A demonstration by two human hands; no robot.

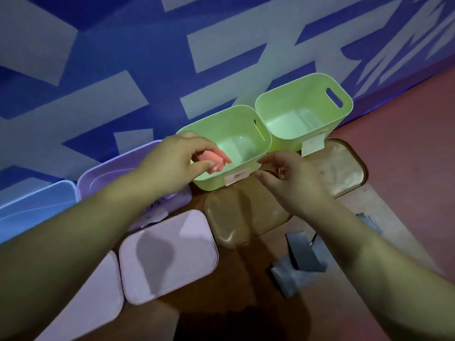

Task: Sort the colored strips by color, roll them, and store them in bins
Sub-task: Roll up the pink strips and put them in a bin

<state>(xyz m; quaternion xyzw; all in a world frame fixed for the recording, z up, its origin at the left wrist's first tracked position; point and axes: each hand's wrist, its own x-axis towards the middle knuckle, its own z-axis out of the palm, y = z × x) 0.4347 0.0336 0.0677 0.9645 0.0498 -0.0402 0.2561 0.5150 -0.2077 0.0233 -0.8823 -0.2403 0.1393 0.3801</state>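
the left hand (172, 163) held a rolled pink strip (214, 159) over the near green bin's (248, 153) rim; the right hand (288, 180) hung open, empty. both green bins looked empty; grey strips (302, 262) remained unsorted.

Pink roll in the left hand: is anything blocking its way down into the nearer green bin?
Nothing visible does. The left hand holds the pink roll over the near-left rim of the nearer green bin, which is open-topped and looks empty. The right hand hovers outside the front rim, clear of the opening.
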